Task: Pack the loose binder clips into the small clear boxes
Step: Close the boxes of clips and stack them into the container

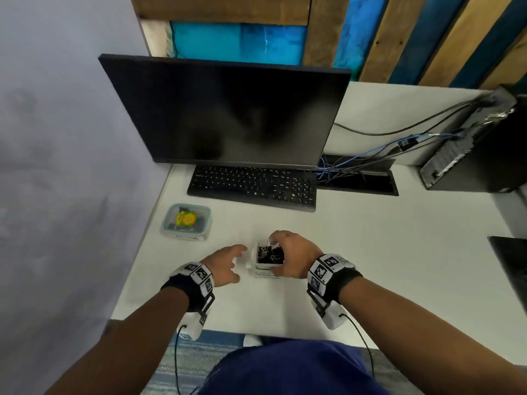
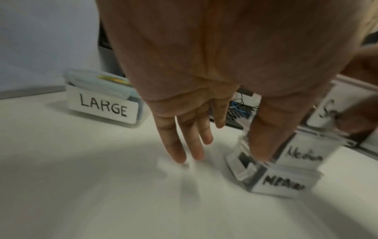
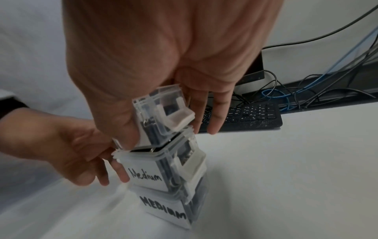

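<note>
Low in the centre of the head view, the right hand (image 1: 291, 256) grips the small clear top box (image 1: 269, 255), lidless and full of black binder clips (image 1: 271, 253), on a stack of two clear boxes labelled "Medium" (image 3: 157, 177). The left hand (image 1: 225, 266), fingers straight and spread, reaches at the stack's left side; contact seems likely, though blur hides it. At centre left stands a clear lidded tub marked "LARGE" (image 2: 104, 103).

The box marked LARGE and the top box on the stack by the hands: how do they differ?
The LARGE box sits alone on the desk, untouched; the top box caps a stack of boxes labelled Medium, gripped by the right hand. The LARGE box is wider and lidded; the top box looks open, showing black clips. Both are clear plastic with handwritten labels.
</note>
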Action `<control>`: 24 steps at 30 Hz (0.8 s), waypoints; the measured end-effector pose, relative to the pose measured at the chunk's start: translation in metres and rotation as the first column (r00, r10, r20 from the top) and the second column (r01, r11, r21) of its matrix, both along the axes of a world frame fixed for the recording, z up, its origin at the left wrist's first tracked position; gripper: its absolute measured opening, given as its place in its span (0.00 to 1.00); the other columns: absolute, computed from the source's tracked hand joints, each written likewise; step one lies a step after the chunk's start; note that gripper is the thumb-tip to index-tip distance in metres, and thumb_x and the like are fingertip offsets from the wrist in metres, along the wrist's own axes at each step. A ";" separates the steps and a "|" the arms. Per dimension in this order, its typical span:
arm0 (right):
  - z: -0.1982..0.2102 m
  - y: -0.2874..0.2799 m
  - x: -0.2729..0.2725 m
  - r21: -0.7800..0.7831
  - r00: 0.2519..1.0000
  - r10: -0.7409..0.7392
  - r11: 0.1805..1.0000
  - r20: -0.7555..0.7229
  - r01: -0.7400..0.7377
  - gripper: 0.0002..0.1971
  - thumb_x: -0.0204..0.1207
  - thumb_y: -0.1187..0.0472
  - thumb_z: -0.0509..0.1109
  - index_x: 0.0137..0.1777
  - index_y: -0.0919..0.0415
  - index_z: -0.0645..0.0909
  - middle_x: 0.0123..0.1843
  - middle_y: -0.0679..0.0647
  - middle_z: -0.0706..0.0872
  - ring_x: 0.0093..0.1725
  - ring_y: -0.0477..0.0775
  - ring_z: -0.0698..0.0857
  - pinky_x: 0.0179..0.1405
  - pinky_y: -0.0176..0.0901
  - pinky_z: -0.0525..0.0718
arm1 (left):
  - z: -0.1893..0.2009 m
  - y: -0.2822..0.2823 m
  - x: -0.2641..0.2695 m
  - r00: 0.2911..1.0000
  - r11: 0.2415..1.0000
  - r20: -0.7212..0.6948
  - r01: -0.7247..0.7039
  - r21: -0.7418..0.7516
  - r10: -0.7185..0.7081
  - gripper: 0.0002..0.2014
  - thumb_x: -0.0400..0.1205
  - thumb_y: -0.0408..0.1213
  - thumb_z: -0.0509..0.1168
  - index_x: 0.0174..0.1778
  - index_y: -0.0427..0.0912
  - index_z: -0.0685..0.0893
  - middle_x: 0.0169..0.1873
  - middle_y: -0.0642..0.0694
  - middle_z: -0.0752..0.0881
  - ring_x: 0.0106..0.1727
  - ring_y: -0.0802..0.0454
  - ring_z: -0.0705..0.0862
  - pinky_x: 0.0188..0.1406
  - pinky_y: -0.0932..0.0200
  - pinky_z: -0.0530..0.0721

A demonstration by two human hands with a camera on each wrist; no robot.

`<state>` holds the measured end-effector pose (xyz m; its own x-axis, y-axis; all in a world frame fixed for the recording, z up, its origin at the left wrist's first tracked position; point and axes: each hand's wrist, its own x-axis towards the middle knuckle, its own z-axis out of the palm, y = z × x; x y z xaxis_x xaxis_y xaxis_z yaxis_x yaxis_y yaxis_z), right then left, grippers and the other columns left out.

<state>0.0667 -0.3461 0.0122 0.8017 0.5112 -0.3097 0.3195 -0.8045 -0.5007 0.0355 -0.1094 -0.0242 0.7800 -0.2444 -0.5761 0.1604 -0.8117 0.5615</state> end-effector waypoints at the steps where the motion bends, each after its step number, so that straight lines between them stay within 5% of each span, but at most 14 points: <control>1: 0.000 0.000 -0.001 -0.006 1.000 -0.004 1.000 0.002 0.004 0.32 0.64 0.50 0.79 0.67 0.56 0.73 0.62 0.52 0.82 0.56 0.54 0.83 0.56 0.45 0.84 | -0.003 -0.006 -0.001 1.000 1.000 -0.012 0.016 0.004 -0.016 0.42 0.75 0.36 0.75 0.82 0.50 0.60 0.70 0.48 0.74 0.62 0.50 0.81 0.61 0.56 0.81; 4: -0.001 0.001 -0.003 -0.013 1.000 -0.013 1.000 -0.010 0.012 0.32 0.64 0.50 0.79 0.66 0.56 0.71 0.60 0.53 0.82 0.54 0.56 0.84 0.53 0.47 0.85 | -0.017 -0.021 -0.002 0.999 0.999 -0.035 -0.032 -0.025 0.031 0.43 0.74 0.38 0.76 0.82 0.48 0.60 0.68 0.45 0.78 0.61 0.48 0.84 0.59 0.55 0.82; 8: -0.001 0.004 -0.002 -0.030 0.999 0.005 1.000 -0.039 -0.006 0.32 0.63 0.51 0.80 0.65 0.55 0.70 0.58 0.54 0.84 0.52 0.56 0.84 0.51 0.49 0.86 | -0.028 -0.023 0.003 0.987 0.986 -0.046 -0.155 -0.066 0.152 0.30 0.74 0.35 0.73 0.73 0.48 0.73 0.63 0.47 0.84 0.58 0.48 0.84 0.58 0.56 0.82; 12: 0.001 0.007 -0.001 -0.044 0.998 0.006 0.999 -0.064 -0.009 0.35 0.62 0.51 0.80 0.68 0.56 0.70 0.59 0.56 0.84 0.53 0.57 0.84 0.52 0.49 0.86 | -0.028 -0.024 0.007 0.993 0.993 -0.028 -0.117 -0.025 0.117 0.20 0.78 0.39 0.70 0.66 0.46 0.80 0.58 0.48 0.86 0.56 0.48 0.84 0.55 0.59 0.79; 18: -0.001 0.008 0.000 -0.071 0.998 0.002 0.997 -0.058 -0.006 0.34 0.62 0.53 0.80 0.67 0.55 0.71 0.57 0.56 0.84 0.52 0.57 0.84 0.51 0.50 0.86 | -0.033 -0.021 0.007 0.973 0.966 -0.082 -0.225 -0.129 0.215 0.21 0.77 0.36 0.73 0.66 0.45 0.79 0.58 0.46 0.87 0.58 0.47 0.85 0.62 0.53 0.81; 24: -0.002 0.009 0.000 -0.067 0.998 -0.012 0.998 -0.061 0.008 0.33 0.62 0.53 0.80 0.66 0.55 0.71 0.56 0.55 0.83 0.51 0.57 0.84 0.50 0.51 0.87 | -0.035 -0.021 0.005 0.944 0.920 -0.156 -0.320 -0.226 0.290 0.16 0.79 0.29 0.69 0.62 0.45 0.80 0.43 0.52 0.84 0.48 0.49 0.81 0.43 0.60 0.81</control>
